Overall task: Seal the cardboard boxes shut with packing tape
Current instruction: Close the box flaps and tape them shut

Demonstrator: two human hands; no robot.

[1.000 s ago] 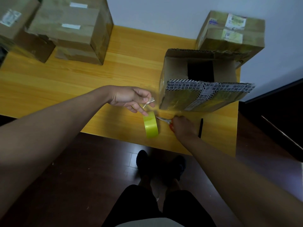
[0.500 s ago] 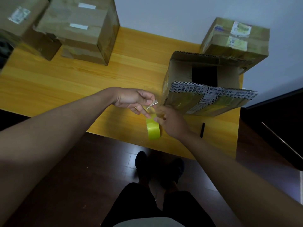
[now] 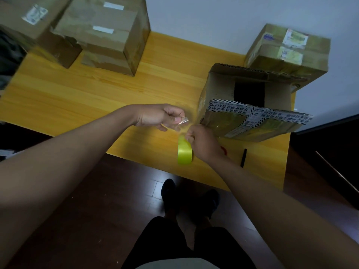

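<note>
Tape is what I work on now. My left hand pinches the loose clear tape end. My right hand curls on the green tape roll, which hangs at the worktop edge. The open box waits at three o'clock from my hands, flaps up. I think I should pull slow and straight, so the tape stays flat and does not stick to itself.

A plain room used as a small packing spot: a yellow wooden table against a bare pale wall, taped cardboard boxes stacked far left and far right, dark wood-plank floor near the person's feet
</note>
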